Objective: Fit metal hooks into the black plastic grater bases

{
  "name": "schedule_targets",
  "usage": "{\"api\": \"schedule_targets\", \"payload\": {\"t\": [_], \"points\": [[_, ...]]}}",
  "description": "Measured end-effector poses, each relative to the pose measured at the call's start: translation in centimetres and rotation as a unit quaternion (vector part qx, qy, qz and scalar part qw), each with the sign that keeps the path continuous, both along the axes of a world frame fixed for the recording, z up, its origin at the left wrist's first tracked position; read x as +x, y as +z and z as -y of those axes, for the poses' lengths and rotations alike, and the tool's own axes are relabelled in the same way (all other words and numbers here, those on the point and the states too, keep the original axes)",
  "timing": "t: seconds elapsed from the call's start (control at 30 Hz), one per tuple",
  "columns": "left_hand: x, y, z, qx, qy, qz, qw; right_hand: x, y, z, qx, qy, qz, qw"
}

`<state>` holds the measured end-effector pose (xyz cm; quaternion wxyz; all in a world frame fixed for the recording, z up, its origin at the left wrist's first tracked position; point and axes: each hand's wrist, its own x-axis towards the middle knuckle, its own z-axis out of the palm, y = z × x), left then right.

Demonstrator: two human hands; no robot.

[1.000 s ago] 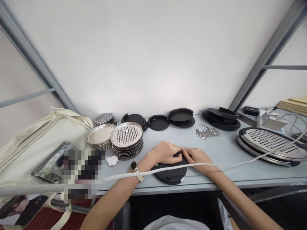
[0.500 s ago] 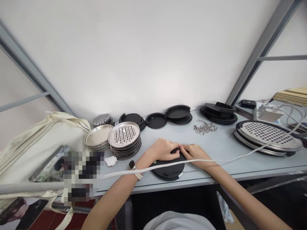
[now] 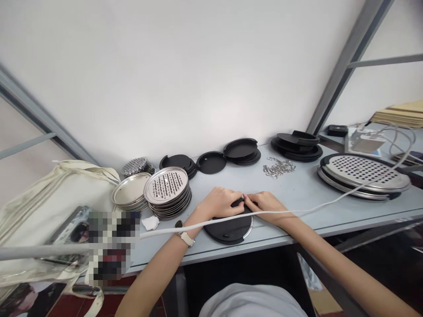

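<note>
We judge the step as rim work: our left hand (image 3: 225, 203) holds the black disc (image 3: 228, 230); we cannot tell our right hand (image 3: 266, 204) grip. Steady support seems required next.

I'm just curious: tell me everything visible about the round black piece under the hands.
The round black piece looks like matte plastic, with a shiny metallic edge at its right. It lies roughly flat on the table near the front edge. The left hand and right hand touch its far side, partly hiding it.
</note>
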<state>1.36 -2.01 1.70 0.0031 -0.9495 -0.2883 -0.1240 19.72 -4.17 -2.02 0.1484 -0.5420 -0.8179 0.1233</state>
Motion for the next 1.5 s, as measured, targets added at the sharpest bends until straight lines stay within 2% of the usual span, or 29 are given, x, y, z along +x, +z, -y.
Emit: {"api": "schedule_targets", "payload": {"t": [0.37, 0.73, 1.23, 1.5], "points": [[0.06, 0.0, 0.03, -0.006, 0.003, -0.014, 1.0, 0.05, 0.08, 0.17, 0.021, -0.006, -0.024, 0.999], [0.08, -0.3, -0.18, -0.006, 0.008, -0.015, 1.0, 0.05, 0.21, 0.17, -0.013, 0.005, -0.016, 1.0], [0.11, -0.49, -0.31, 0.002, -0.003, -0.013, 1.0, 0.06, 0.19, 0.21, 0.001, 0.008, 0.003, 1.0], [0.08, -0.47, -0.28, -0.002, 0.001, -0.01, 1.0, 0.13, 0.04, 0.23, 0.016, 0.005, -0.021, 1.0]]}}
